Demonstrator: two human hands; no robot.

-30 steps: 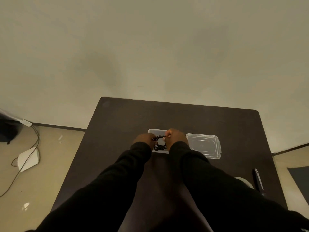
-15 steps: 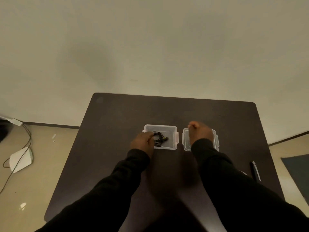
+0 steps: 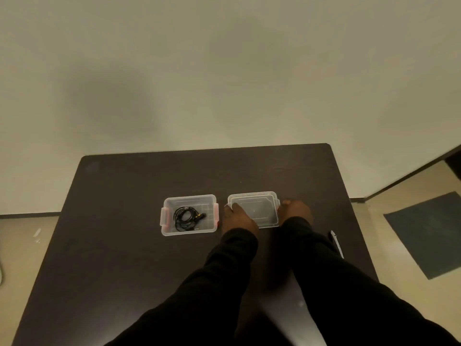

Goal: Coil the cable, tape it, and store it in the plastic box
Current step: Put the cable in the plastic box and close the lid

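The coiled black cable lies inside the open clear plastic box, which has reddish clips at its two ends. Right of the box, the clear lid rests flat on the dark table. My left hand grips the lid's left edge and my right hand grips its right edge. Black sleeves cover both arms.
A pen-like object lies near the table's right edge, partly hidden by my right sleeve. A pale wall rises behind the table. A dark mat lies on the floor at right.
Both hands let go of the cable, which now lies in the box. My left hand moved right from the box to the lid, and both hands now grip the lid.
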